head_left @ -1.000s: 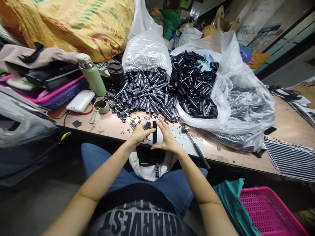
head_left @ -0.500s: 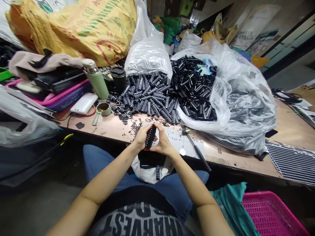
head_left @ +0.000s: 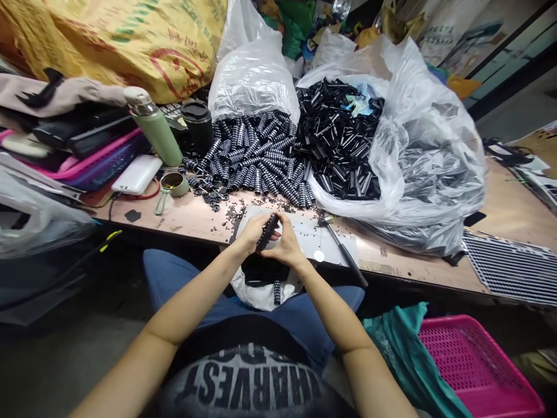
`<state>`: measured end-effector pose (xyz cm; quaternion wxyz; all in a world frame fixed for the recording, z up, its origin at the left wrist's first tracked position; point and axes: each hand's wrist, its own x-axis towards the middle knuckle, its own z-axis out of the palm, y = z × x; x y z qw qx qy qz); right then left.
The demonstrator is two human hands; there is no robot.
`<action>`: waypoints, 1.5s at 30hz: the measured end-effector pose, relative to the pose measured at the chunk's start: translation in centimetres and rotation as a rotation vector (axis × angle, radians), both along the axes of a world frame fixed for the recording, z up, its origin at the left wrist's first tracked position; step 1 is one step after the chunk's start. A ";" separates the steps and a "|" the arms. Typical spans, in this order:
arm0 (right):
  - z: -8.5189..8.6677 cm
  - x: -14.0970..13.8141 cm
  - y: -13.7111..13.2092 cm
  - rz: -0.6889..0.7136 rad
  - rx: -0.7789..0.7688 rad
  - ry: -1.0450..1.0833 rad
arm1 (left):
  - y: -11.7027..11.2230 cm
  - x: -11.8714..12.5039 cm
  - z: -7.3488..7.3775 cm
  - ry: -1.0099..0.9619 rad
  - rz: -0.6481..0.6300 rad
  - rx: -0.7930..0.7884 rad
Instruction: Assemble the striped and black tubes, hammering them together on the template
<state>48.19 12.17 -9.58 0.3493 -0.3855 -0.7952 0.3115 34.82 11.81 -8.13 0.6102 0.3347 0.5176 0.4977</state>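
My left hand is closed on a black elongated piece that has small pale marks along it. My right hand grips the same piece from the other side, with thumb and fingers around its ends. Both hands are just over the front edge of the bench, above my lap. Below them a small dark cylinder with white checks rests on a white bag in my lap. Right of my hands a hammer with a black handle lies across a pale sheet.
A heap of checked cylinders spills from a plastic bag behind my hands. Beside it, a large clear bag holds black parts. Tiny dark bits litter the bench. A green flask and black cup stand left.
The black piece has turned in my hands, so its marked face shows less. Both hands keep hold of it. The whole view has shifted slightly, with the bench appearing higher.
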 end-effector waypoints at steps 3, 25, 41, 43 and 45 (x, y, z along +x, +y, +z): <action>-1.9 -0.3 0.2 -0.147 0.040 -0.069 | 0.0 0.7 -2.2 0.550 -0.013 0.357; 2.4 6.8 -4.0 -0.451 -0.031 -0.584 | -0.4 -0.5 -5.6 1.446 -0.259 0.763; 4.6 1.6 -1.6 -0.371 -0.031 -0.682 | 0.2 1.4 -5.7 1.419 -0.302 0.752; 4.9 3.1 -0.2 -0.450 -0.028 -0.689 | 0.1 1.1 -5.2 1.412 -0.234 0.683; 4.1 5.1 -0.4 -0.466 0.090 -0.656 | -1.4 0.9 -5.3 1.362 -0.210 0.762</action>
